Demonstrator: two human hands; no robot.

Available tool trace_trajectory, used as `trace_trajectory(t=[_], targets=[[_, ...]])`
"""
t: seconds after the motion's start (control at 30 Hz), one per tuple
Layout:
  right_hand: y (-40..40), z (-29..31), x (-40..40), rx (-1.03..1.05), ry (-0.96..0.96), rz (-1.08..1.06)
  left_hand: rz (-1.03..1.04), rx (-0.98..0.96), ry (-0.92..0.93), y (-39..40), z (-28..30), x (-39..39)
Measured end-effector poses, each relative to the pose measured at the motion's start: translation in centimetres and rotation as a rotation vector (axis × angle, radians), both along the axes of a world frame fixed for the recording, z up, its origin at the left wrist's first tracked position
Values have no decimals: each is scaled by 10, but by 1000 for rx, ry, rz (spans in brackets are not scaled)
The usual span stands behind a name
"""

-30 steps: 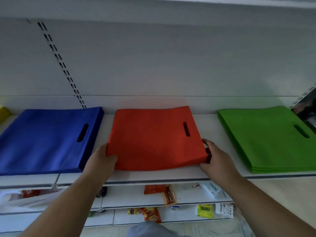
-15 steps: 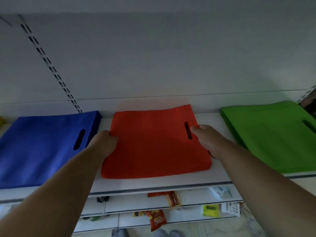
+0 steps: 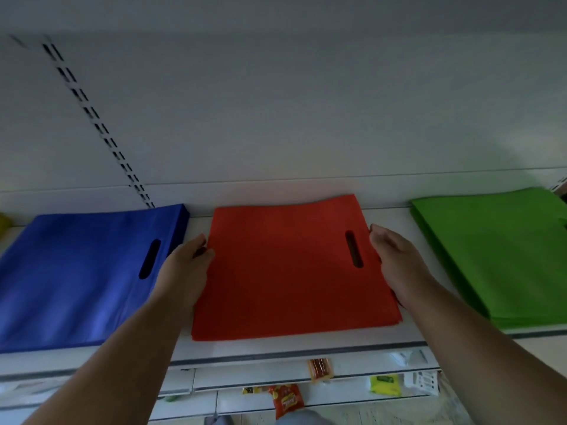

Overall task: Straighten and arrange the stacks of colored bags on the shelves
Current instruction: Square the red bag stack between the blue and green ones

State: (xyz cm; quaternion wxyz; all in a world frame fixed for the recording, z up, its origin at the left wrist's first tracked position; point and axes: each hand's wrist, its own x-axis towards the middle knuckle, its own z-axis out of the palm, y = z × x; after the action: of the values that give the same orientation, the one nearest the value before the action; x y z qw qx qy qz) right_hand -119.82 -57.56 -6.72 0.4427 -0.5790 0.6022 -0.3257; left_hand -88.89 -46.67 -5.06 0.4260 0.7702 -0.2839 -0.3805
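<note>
Our left hand [image 3: 184, 271] pinched the red bag stack [image 3: 285, 271] — our right hand [image 3: 395, 265] pressed straight, joined fingers against its side.

head cam | worn, faces fwd+down | close on shelf [image 3: 306, 345], arm's reach | single view

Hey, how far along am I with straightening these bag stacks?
Looks done: the blue stack and green stack lie flat and tidy. In hand: the left hand grips the red stack at its left edge; the right hand presses its right edge. To do: its near right corner fans out slightly and needs squaring.
</note>
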Motion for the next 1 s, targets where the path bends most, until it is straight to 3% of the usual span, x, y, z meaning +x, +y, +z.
trace_trajectory(t=[0.1,0.27,0.4,0.63,0.8,1.0], targets=[[3,-3,-1,156,-272,23,123,-77,334,7,-3,2],[-1,-12,-1,201,-261,173,137,-151,480,13,1,-1],[1,-6,-5,210,-242,198,-8,-122,400,8,8,-14],[5,-10,-16,196,-213,186,22,-121,476,21,0,-7],[23,-11,-12,136,-144,260,-73,-127,368,26,0,-15],[38,-7,-29,63,-133,154,-15,-207,314,51,-6,-21]])
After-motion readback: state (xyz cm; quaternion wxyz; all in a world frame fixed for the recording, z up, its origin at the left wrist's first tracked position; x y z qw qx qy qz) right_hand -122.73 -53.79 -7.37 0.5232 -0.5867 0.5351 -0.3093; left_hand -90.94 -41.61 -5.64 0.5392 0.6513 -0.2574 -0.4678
